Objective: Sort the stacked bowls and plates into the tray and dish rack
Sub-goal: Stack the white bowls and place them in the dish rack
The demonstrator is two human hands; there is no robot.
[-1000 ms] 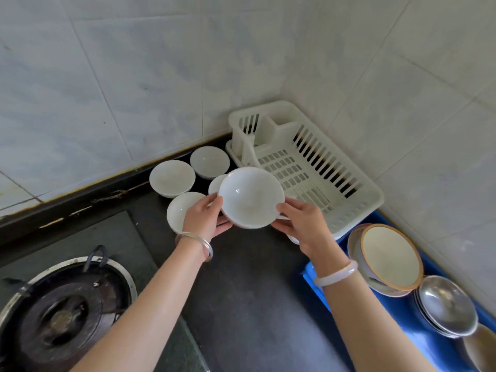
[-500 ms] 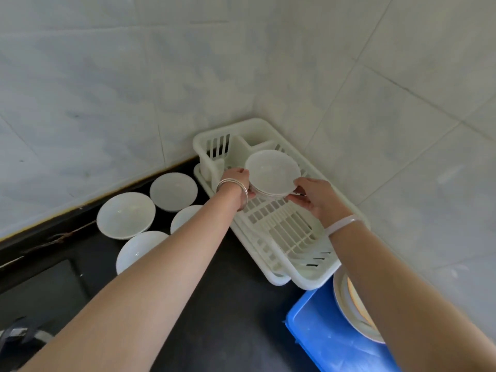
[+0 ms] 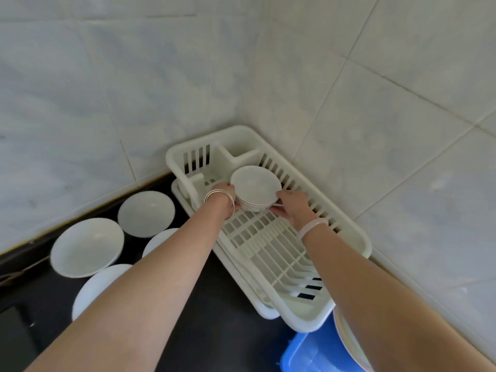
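I hold a white bowl (image 3: 255, 187) with both hands over the far end of the white plastic dish rack (image 3: 349, 237) in the tiled corner. My left hand (image 3: 226, 201) grips its left side and my right hand (image 3: 291, 208) grips its right side. The bowl is upright, low inside the rack near the cutlery compartment; whether it touches the rack floor I cannot tell. Several more white bowls stand on the dark counter to the left: one (image 3: 146, 213), a wider one (image 3: 87, 247), and two partly hidden under my left arm.
A blue tray (image 3: 308, 353) sits at the bottom right with a plate rim (image 3: 346, 342) showing over it. Tiled walls close in the rack on two sides. The black counter (image 3: 228, 331) runs between bowls and rack.
Both hands have carried the bowl from above the counter into the rack and lowered it toward the far end. My view has shifted right and closer to the corner.
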